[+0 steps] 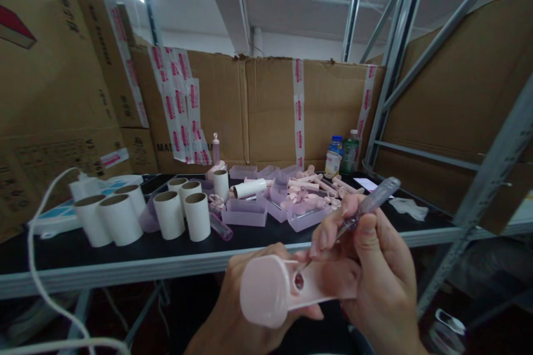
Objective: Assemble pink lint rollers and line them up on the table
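Cardboard boxes point(266, 111) are walling in the back and left of the scene, striped with pink-printed tape, and grey metal racking point(391, 66) is rising on the right. In front of them the dark bench point(125, 255) is running across the view, carrying plenty. On its left a cluster of white cardboard tubes point(120, 216) is standing upright, one more tube point(250, 187) lying on its side further back. Towards the middle, pale purple trays point(245, 212) are sitting beside a heap of pink plastic parts point(310, 186). Two small bottles point(342, 154) are standing against the back box, and a white cable point(37, 266) is looping down off the bench's left end.

Now down front, below the bench edge: the left hand point(245, 310) is wrapping closed around a pink plastic piece point(287, 288) with a rounded head, holding it level, well apart from the heap on the bench. There is a small dark hole in that piece near its middle. The right hand point(375, 266) is pinching shut on a clear-handled screwdriver point(366, 205), thumb and fingers gripping the handle, and the tool is slanting down to the left with its tip sitting right at that hole. The two hands are touching around the pink piece.
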Tool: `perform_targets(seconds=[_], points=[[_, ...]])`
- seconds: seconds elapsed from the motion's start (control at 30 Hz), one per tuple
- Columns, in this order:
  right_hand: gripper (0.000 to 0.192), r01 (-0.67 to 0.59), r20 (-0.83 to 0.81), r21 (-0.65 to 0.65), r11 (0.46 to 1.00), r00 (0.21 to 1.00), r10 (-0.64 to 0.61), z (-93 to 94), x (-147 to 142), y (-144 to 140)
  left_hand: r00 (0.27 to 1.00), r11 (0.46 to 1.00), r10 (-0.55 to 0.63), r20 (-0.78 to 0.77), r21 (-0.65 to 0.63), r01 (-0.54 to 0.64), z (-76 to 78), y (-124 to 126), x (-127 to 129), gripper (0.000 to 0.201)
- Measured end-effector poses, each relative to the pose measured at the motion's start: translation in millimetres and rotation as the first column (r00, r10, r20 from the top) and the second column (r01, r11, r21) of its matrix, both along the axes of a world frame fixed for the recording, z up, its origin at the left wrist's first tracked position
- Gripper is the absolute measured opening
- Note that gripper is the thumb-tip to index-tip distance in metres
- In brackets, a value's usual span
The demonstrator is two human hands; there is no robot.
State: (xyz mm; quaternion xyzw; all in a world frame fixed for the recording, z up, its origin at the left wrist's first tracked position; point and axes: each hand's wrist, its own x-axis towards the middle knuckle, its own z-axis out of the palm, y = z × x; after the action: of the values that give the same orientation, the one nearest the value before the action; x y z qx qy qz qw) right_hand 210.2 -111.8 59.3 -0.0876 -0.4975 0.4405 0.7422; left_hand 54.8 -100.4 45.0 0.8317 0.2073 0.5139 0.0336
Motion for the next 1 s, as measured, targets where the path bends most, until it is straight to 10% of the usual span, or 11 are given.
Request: perform_targets(seconds=[0.67,0.87,1.0], points=[[0.023,-0.006,-0.006,0.05,0.999,1.0,0.006,-0.1,1.2,-4.5,0.987,0.987,0.158,-0.014,-0.002,-0.158,-18.1,-5.1,-6.9,0.051],[0.023,-0.023,-0.21,-0.081,0.996,0.978,0.005,8.6,-2.2,2.3,0.984,0.915,-0.036,0.174,-0.39,0.102,-21.1,-1.2,-4.7,0.026],[0.012,0.058,-0.441,-0.164,0.985,0.889,-0.126,17.2,24.3,19.3,0.942,0.822,0.046,0.331,-0.549,0.153,-17.1,5.8,-7.0,0.027]])
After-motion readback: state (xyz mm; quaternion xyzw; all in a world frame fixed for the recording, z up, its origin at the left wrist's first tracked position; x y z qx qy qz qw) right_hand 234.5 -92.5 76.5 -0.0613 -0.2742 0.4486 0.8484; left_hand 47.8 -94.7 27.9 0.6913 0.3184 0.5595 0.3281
